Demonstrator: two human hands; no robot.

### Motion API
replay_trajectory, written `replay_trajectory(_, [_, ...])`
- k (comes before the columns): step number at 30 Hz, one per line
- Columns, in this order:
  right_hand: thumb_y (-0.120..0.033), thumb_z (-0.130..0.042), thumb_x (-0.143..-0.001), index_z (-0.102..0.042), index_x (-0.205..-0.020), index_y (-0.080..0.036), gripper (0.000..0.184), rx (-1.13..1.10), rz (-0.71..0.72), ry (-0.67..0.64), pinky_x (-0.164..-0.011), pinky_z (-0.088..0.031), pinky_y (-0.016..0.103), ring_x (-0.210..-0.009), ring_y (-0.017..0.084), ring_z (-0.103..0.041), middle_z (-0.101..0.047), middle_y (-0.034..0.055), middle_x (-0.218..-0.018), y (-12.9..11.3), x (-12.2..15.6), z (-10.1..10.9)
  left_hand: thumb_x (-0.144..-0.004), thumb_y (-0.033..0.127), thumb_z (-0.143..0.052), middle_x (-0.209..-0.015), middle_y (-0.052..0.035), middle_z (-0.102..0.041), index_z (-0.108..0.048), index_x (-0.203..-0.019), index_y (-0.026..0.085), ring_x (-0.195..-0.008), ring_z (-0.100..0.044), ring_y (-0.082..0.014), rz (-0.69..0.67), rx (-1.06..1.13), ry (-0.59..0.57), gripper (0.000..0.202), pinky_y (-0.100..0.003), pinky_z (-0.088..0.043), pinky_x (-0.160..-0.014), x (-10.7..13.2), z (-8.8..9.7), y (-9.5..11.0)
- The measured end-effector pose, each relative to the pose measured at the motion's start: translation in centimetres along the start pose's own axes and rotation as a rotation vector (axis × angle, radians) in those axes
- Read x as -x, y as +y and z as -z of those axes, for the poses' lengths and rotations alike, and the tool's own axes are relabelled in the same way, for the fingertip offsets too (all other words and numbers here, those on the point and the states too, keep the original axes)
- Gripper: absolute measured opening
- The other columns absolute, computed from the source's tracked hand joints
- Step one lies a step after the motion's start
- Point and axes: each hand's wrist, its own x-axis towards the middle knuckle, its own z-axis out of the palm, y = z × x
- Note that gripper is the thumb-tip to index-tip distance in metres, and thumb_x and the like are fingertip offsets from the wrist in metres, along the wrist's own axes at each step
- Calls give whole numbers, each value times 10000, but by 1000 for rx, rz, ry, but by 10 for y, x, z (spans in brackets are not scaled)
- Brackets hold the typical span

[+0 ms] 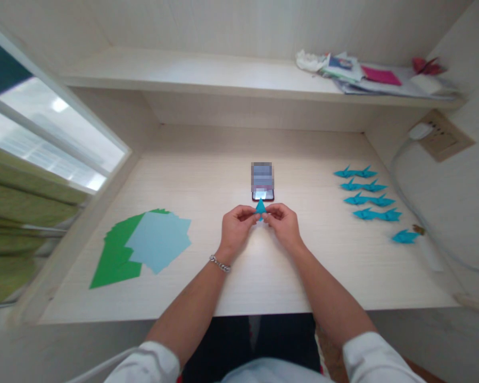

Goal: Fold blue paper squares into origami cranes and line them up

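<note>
A small piece of folded blue paper [261, 206] is held between both hands above the middle of the desk, its pointed end facing away from me. My left hand [238, 226] pinches its left side with thumb and fingers. On the right side, my right hand [283, 223] grips it in the same way. Just beyond the fingertips lies a phone [262, 194] with a lit screen. Several folded blue paper cranes [373, 199] stand in rows at the right of the desk, with a single crane [405, 236] nearer to me.
Fanned light blue sheets [162, 239] overlap green sheets [117, 260] on the left. A white cable [409, 197] runs from the wall socket [443, 135] down the right side. Papers [347, 69] lie on the shelf [203, 72] above. A window and green curtain [14, 218] border the left.
</note>
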Motion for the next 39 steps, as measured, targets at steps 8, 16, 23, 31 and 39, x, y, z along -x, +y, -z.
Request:
replay_trajectory(8, [-273, -729, -636, -604, -808, -182, 231, -26, 4, -26, -534, -455, 253, -593, 140, -591, -635, 1, -695, -1, -1, 1, -656, 243, -740, -772, -46, -698, -678, -825, 142, -641, -625, -135, 2, 22, -29, 206, -263, -516, -620, 0, 1, -2])
replay_trajectory(16, [-335, -741, -632, -615, -787, -190, 248, -66, -86, -92, -549, -468, 259, -611, 150, -599, -642, -1, -674, -10, 1, 5, -669, 212, -725, -823, -59, -716, -715, -840, 159, -734, -651, -173, -45, -67, -46, 179, -313, -531, -722, -1, 3, -2])
replay_trajectory(23, [-454, -670, -713, -670, -700, -171, 283, -135, -202, -88, -574, -475, 271, -605, 151, -595, -658, 35, -660, -6, -3, 10, -696, 211, -693, -885, -74, -718, -737, -783, 182, -811, -662, -196, -124, -158, -107, 101, -348, -525, -788, -2, 5, -4])
replay_trajectory(31, [-301, -755, -591, -692, -769, -183, 222, -66, -163, -109, -605, -484, 292, -631, 159, -608, -683, 21, -709, -8, -2, 9, -722, 170, -625, -881, -61, -718, -734, -834, 180, -818, -656, -188, -79, -114, -96, 156, -323, -525, -773, -1, 6, 1])
replay_trajectory(39, [-253, -774, -542, -657, -776, -183, 270, -54, -84, -114, -754, -510, 344, -731, 180, -633, -689, 27, -775, 3, -5, 8, -651, 224, -735, -805, -60, -699, -686, -822, 146, -719, -642, -163, -15, -41, -97, 194, -297, -528, -696, -1, 4, -4])
